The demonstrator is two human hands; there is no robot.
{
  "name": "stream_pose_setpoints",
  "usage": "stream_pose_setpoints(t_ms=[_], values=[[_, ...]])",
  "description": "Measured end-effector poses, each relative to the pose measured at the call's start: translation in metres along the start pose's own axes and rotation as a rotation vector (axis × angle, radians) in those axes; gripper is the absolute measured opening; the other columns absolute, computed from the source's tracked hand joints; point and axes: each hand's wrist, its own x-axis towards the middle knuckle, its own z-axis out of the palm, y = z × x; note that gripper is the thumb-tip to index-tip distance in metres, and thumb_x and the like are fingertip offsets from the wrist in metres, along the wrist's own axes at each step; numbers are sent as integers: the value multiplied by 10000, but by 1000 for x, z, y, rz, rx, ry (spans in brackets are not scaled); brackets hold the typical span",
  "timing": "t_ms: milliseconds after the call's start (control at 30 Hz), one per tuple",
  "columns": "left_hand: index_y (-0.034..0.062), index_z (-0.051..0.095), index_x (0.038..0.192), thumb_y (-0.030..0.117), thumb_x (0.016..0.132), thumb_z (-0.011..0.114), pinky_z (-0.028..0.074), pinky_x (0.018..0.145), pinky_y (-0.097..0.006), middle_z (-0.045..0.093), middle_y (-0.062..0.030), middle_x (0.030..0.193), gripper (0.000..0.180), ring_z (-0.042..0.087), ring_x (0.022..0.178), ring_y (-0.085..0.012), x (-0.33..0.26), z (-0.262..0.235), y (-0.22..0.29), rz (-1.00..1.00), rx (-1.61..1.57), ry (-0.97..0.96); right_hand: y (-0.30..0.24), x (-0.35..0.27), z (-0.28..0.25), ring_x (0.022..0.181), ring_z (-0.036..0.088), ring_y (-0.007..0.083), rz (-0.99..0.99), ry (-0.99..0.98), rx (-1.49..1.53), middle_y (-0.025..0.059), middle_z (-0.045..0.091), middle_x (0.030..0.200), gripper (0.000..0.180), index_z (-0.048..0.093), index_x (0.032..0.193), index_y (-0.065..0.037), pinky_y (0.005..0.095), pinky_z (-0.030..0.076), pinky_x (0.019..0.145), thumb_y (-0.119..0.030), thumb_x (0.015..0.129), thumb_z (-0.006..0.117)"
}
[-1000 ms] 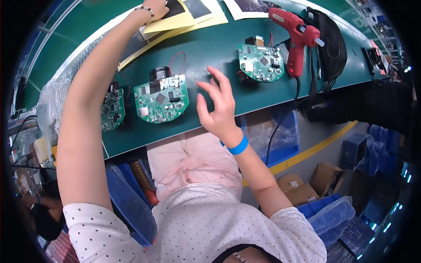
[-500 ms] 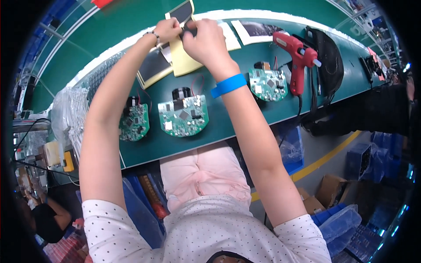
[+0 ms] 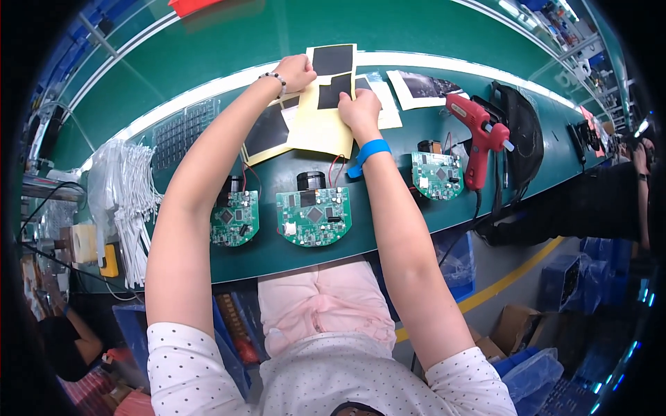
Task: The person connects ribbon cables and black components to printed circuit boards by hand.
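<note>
A pale yellow backing sheet with black patches on it stands at the far side of the bench, over other sheets. My left hand is closed at its left edge, fingertips partly hidden. My right hand grips the right edge, thumb lying beside the lower black patch. Beneath it, to the left, lies another yellow-edged sheet with a dark area. Nearer me are green circuit boards: one in the middle, one partly behind my left forearm, and one at right.
A red glue gun and a black bag lie on the right. At left are bundled white cables and a dark grid of small parts. A dark printed picture sheet lies at the back.
The backing sheet was bent up between my hands and now hangs flatter, showing its black patches. My right hand has moved down and right along its edge. The view has shifted.
</note>
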Motion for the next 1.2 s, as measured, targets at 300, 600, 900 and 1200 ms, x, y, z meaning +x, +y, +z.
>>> stream_pose_setpoints(t_ms=[300, 600, 900, 1200], values=[[16, 606, 952, 282, 761, 720, 513, 711, -302, 625, -117, 942, 346, 623, 885, -180, -2, 8, 4, 253, 275, -43, 11, -2, 2, 763, 615, 391, 6, 22, 168, 227, 634, 745, 199, 637, 738, 32, 428, 479, 713, -161, 754, 685], [20, 624, 825, 156, 773, 698, 505, 731, -294, 661, -96, 842, 163, 643, 809, -184, 2, 7, 13, 118, 172, -138, 11, -3, 1, 732, 622, 367, -30, 17, 153, 214, 637, 730, 199, 634, 759, 28, 420, 476, 691, -165, 761, 681], [13, 626, 758, 167, 777, 665, 487, 671, -332, 648, -124, 815, 159, 620, 714, -229, 11, 16, 3, 61, 240, 85, 11, -3, 1, 740, 603, 409, -45, 21, 170, 235, 620, 715, 198, 602, 683, 37, 444, 467, 689, -129, 732, 698], [-6, 459, 1196, 377, 791, 669, 461, 866, -329, 616, -158, 1080, 595, 605, 983, -266, -1, -9, 10, 60, 18, 259, 17, 1, 6, 695, 636, 291, 102, -12, 495, 184, 654, 726, 203, 644, 762, 55, 384, 478, 671, -146, 794, 654]])
